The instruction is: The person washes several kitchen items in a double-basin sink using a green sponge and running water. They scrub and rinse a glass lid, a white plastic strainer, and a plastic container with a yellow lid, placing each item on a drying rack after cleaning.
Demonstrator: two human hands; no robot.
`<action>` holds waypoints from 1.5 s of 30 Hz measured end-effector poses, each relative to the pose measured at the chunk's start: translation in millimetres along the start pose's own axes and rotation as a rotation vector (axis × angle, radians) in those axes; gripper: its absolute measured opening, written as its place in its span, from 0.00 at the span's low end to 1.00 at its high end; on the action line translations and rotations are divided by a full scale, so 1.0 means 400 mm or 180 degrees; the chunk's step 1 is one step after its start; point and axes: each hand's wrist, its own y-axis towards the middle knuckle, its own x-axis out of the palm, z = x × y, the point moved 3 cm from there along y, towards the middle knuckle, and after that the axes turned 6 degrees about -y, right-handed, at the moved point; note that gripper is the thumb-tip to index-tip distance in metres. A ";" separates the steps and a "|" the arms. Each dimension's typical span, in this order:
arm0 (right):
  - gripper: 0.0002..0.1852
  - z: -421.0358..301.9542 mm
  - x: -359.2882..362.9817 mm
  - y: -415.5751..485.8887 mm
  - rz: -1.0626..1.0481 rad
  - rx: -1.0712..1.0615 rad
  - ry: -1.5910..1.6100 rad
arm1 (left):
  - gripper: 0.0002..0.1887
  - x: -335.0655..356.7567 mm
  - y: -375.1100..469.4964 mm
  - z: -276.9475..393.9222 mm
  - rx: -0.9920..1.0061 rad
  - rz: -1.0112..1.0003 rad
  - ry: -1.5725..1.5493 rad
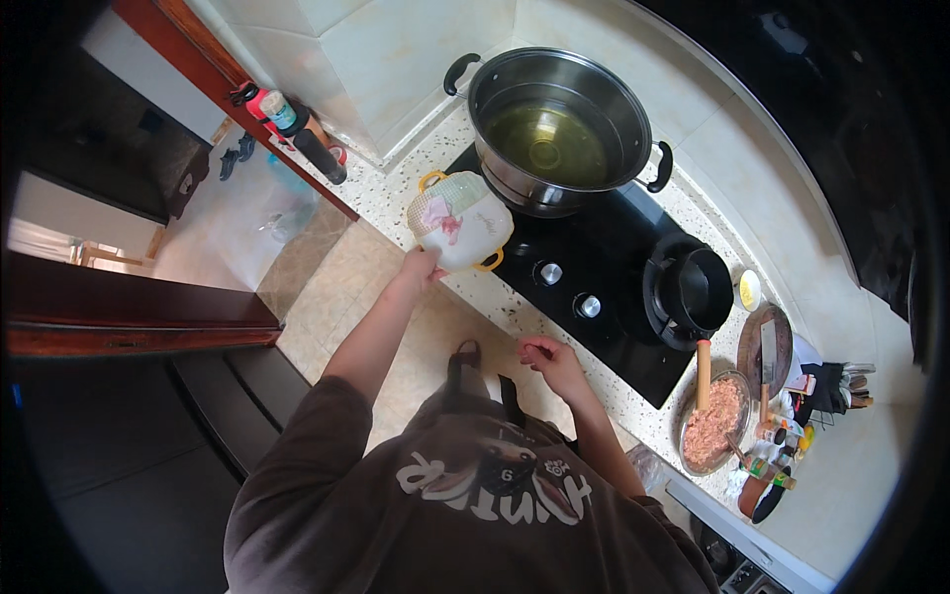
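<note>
My left hand (422,267) grips the near edge of a white ceramic dish (479,223) with yellow handles. The dish has a checked pattern and writing; I cannot tell whether the pink patch (445,219) on it is printed or lies on top. Beyond the dish, a large two-handled stainless steel pot (519,174) stands on the black glass cooktop (545,241), with clear yellowish liquid (549,145) inside. My right hand (557,365) hovers by the counter's front edge, fingers loosely curled, with no object visible in it.
A small black saucepan (696,289) with a wooden handle sits on the right burner. Nearby are a bowl of minced meat (712,427), a cleaver (767,356) on a round chopping board (749,345), and several seasoning bottles (772,453). Bottles (319,156) stand at the counter's left end.
</note>
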 end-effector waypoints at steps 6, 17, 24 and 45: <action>0.13 -0.122 0.036 0.111 0.0329 -0.0435 -0.0831 | 0.12 -0.061 -0.067 -0.024 -0.0076 -0.0135 0.0643; 0.20 -0.121 -0.011 -0.048 0.2072 -0.0292 -0.2297 | 0.15 0.129 -0.515 -0.117 -0.0164 -0.1634 0.1478; 0.17 0.114 -0.160 -0.472 0.3768 0.0259 -0.1294 | 0.16 0.424 -0.684 -0.381 -0.0163 -0.2968 0.2837; 0.16 0.891 0.074 -1.713 0.6948 0.1152 0.2441 | 0.15 0.611 -1.487 -1.517 -0.1628 -0.5586 0.5175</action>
